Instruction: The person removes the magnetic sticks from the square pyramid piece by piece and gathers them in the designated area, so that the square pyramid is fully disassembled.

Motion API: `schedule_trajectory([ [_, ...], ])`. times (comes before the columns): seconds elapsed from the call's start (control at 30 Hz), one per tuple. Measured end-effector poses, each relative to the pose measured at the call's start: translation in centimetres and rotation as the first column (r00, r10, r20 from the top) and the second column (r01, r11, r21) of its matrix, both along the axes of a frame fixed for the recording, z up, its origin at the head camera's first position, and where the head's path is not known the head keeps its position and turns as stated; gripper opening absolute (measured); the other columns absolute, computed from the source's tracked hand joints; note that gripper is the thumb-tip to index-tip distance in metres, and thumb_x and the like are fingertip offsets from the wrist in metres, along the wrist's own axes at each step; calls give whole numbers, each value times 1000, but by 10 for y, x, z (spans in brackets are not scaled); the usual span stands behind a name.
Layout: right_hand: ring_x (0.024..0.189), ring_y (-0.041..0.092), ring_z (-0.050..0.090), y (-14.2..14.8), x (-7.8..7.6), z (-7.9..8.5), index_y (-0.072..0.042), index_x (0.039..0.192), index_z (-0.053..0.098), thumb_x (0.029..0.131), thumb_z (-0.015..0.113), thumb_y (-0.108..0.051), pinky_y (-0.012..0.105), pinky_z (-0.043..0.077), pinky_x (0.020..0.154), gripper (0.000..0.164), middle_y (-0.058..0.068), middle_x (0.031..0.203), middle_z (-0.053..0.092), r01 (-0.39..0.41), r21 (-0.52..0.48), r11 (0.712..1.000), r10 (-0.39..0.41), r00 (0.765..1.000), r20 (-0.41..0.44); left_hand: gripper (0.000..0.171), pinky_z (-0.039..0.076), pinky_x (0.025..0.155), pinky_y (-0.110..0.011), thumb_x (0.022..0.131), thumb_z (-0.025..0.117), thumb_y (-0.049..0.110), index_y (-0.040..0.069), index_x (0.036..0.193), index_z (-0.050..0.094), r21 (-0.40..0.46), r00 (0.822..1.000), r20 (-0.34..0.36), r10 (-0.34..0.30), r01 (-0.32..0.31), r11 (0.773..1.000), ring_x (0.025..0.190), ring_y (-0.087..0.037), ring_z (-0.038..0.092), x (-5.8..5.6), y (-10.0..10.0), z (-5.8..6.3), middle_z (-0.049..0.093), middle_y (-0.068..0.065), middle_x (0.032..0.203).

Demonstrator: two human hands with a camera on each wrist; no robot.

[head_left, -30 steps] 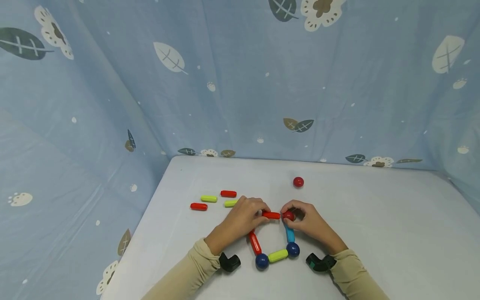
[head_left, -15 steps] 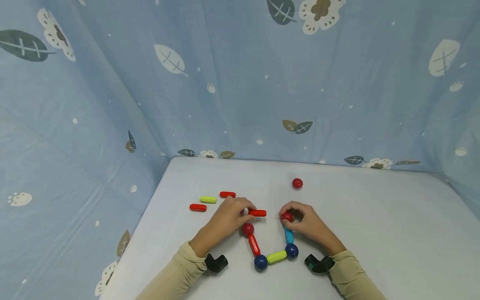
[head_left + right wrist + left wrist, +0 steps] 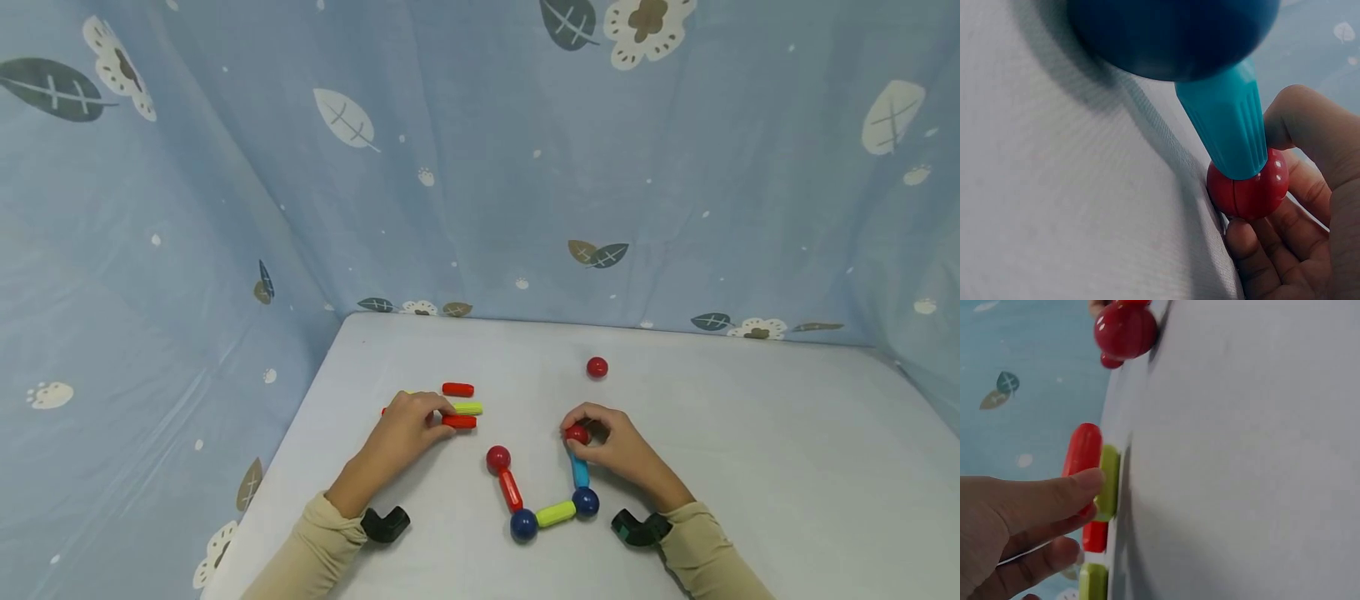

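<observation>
Between thumb and fingers my left hand [image 3: 405, 429] pinches a red rod [image 3: 1083, 450], beside a yellow-green rod [image 3: 1109, 481] among the loose rods. My right hand [image 3: 618, 446] grips a red ball [image 3: 1250, 190] that touches one end of a blue rod [image 3: 1229, 122]. That rod's other end meets a dark blue ball [image 3: 586, 502]. From there a yellow-green rod [image 3: 556, 513] runs to a second dark blue ball [image 3: 523, 525]. Another red rod [image 3: 511, 492] leads from it up to a red ball [image 3: 498, 458], so the chain forms a U with its gap toward the back.
A loose red ball [image 3: 597, 367] lies toward the back of the white table [image 3: 720, 433]. A red rod [image 3: 457, 389] rests behind the left hand, which partly hides other rods. Patterned blue cloth [image 3: 480, 167] hangs behind and at the left.
My left hand has moved left with the red rod, away from the right hand and the chain, to the loose rods. The right hand stays on its red ball.
</observation>
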State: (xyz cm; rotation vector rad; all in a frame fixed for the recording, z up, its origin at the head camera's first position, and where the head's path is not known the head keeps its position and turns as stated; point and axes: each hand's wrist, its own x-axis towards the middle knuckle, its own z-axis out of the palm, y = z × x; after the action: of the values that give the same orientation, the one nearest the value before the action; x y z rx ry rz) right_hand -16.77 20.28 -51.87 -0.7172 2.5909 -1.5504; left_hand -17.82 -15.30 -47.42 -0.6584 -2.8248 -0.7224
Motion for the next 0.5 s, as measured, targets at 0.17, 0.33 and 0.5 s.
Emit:
schedule_trajectory([
  [0.17, 88, 11, 60, 0, 1, 0, -15, 106, 72, 88, 79, -5, 22, 54, 78, 22, 2, 103, 72, 3, 5, 1000, -3, 1000, -5, 24, 40, 75, -29, 75, 93, 16, 18, 95, 81, -17, 1000, 28, 7, -6, 1000, 71, -6, 53, -2, -4, 1, 72, 7, 83],
  [0.33, 89, 11, 60, 0, 0, 0, -16, 106, 72, 89, 79, -6, 22, 54, 79, 21, 1, 103, 72, 4, 7, 1000, -4, 1000, -2, 22, 47, 81, -35, 74, 93, 13, 16, 93, 81, -13, 999, 32, 0, 0, 1000, 78, -12, 63, -1, -4, 0, 78, 3, 93],
  [0.5, 89, 11, 60, 0, 0, 0, -16, 106, 73, 89, 79, -6, 22, 54, 78, 21, 1, 103, 72, 6, 10, 1000, -6, 1000, 4, 22, 48, 82, -37, 75, 93, 14, 14, 94, 81, -18, 999, 44, 12, -11, 1000, 82, -15, 65, 0, -3, -2, 78, 2, 94],
])
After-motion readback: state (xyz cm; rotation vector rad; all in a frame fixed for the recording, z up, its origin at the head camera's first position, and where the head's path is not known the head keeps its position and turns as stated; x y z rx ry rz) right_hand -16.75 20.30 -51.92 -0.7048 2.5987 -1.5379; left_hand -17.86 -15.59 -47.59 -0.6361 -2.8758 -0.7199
